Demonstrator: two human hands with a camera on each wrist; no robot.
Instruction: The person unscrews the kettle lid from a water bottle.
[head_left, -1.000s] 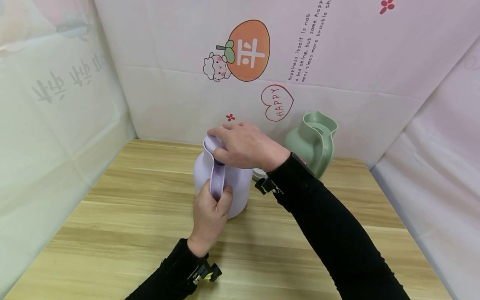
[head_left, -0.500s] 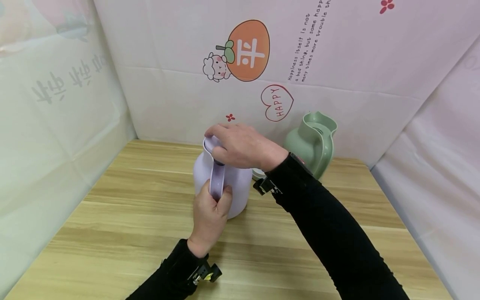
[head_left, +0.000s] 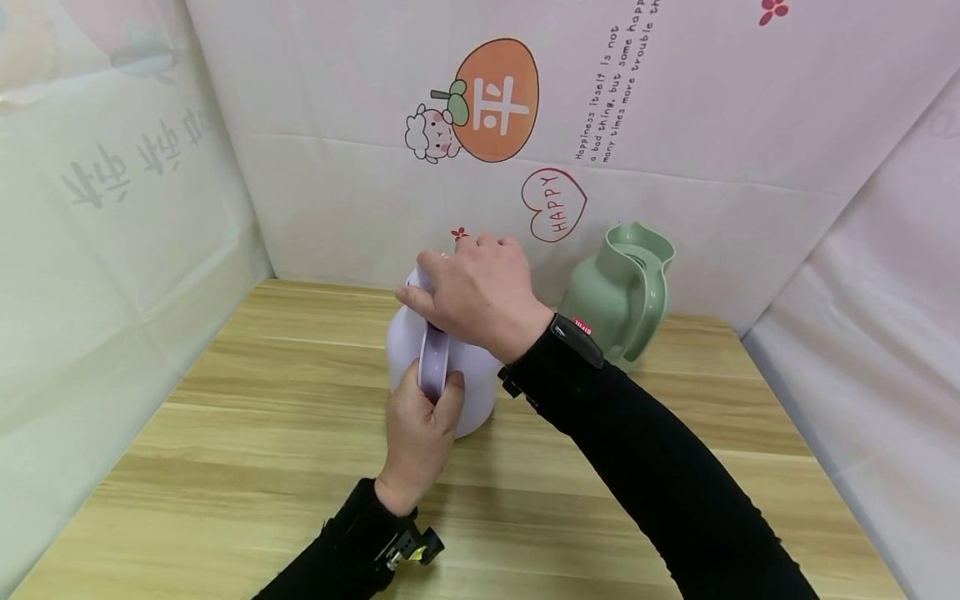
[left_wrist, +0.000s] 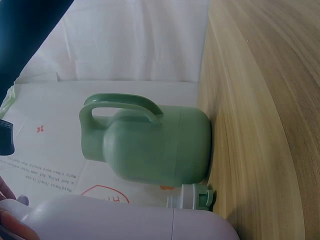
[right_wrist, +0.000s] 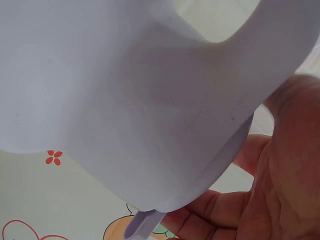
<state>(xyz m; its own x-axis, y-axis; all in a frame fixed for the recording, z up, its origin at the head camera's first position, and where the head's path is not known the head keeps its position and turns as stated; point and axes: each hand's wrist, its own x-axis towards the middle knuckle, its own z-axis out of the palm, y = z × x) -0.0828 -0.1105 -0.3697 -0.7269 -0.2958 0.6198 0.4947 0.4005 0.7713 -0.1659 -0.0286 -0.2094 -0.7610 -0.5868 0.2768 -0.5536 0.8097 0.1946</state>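
A pale purple thermos jug (head_left: pixel 477 383) stands on the wooden table, its handle (head_left: pixel 433 358) facing the person. My left hand (head_left: pixel 415 442) grips that handle, thumb on its right side. Over the jug's mouth, my right hand (head_left: pixel 483 292) holds the purple lid (head_left: pixel 422 278), with the thumb stretched out to the left. Most of the lid is hidden under the fingers. In the right wrist view, fingers (right_wrist: pixel 210 215) curve along the rim, close to a small purple tab (right_wrist: pixel 145 223) that juts out.
Behind and to the right stands a green thermos jug (head_left: pixel 596 304) with an uncovered top. Between the two jugs, in the left wrist view, a white and green stopper (left_wrist: pixel 191 197) sits on the table (left_wrist: pixel 245 130). A printed cloth wall (head_left: pixel 337 208) closes off the back.
My right hand has turned over the purple jug's top, its thumb swinging left and the wrist coming nearer the jug. My left hand and the jug have stayed put.
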